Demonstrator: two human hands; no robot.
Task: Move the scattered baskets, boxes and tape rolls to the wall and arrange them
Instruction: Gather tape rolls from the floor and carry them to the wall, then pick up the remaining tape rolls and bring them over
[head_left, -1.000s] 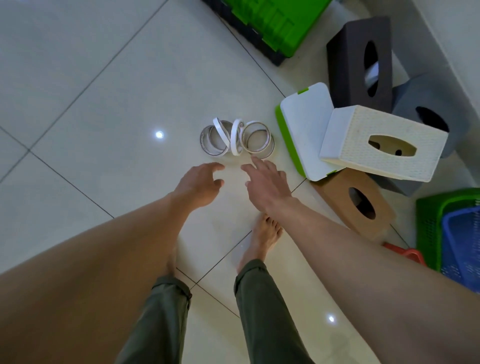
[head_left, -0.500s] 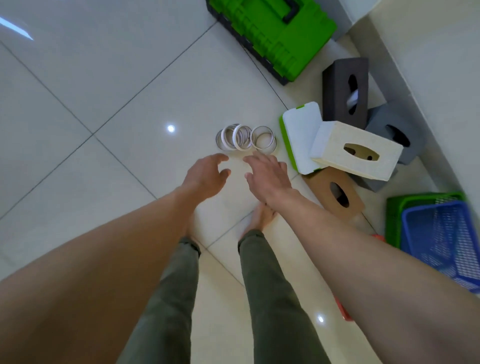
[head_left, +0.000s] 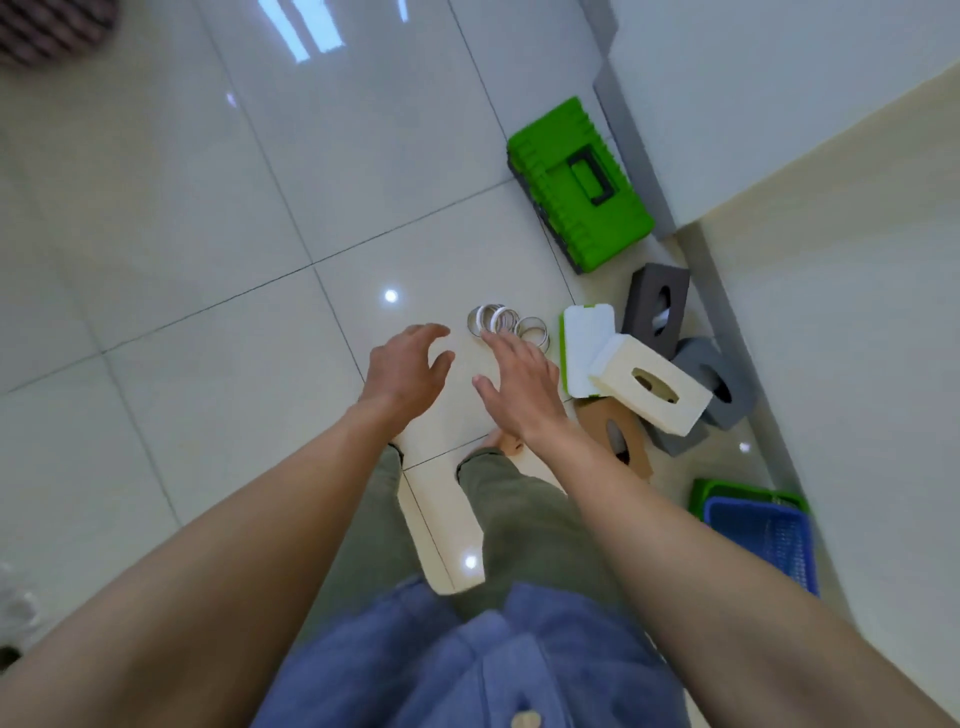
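Both hands hang over the glossy tiled floor, fingers spread apart and holding nothing, the left hand close beside the right hand. Just past the right fingertips the tape rolls, thin white-rimmed rings, lie bunched on a tile. Along the floor's edge by the wall sit a ribbed green plastic toolbox, a dark oblong tissue box on end, a tilted cream woven tissue box, and a blue mesh basket nested in a green basket.

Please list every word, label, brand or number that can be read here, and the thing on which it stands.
None: no text can be read. The toolbox, cream box, tape rolls and blue basket show no print, and the frame is blurred.
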